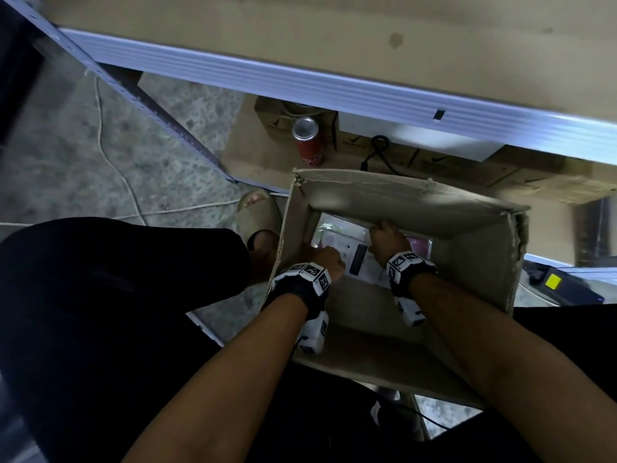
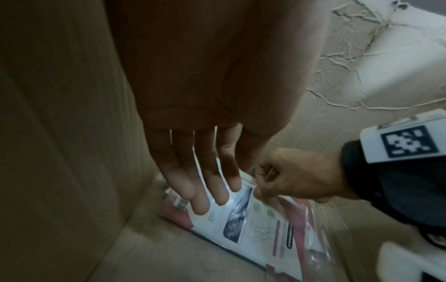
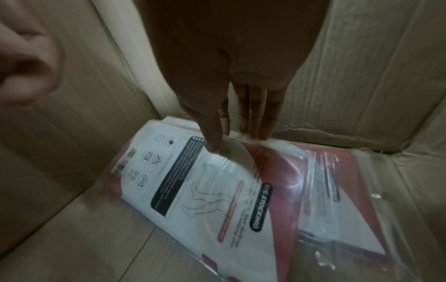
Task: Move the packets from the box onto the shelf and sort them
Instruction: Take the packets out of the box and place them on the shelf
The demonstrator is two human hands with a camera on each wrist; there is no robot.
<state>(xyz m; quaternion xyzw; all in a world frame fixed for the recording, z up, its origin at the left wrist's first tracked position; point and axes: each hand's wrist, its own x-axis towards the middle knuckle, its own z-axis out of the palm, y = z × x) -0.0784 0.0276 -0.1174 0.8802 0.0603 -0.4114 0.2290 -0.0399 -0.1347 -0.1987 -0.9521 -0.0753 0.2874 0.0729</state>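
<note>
An open cardboard box (image 1: 474, 259) stands on the floor below the shelf (image 1: 334, 45). Flat white-and-red stocking packets in clear plastic lie at its bottom: a top packet (image 3: 205, 190) (image 1: 354, 262) (image 2: 260, 225) and a second packet (image 3: 350, 209) under it to the right. My right hand (image 3: 235, 143) (image 1: 387, 235) pinches the top packet's plastic edge between thumb and fingers. My left hand (image 2: 212, 198) (image 1: 332, 259) hangs over the packet's left end with fingers straight, holding nothing. I cannot tell whether it touches.
The shelf's pale metal edge (image 1: 334, 91) runs above the box. On the lower level stand a red can (image 1: 309, 143), small cartons (image 1: 430, 165) and a black cable (image 1: 377, 152). My sandalled foot (image 1: 258, 215) is left of the box; a white cord (image 1: 127, 192) crosses the floor.
</note>
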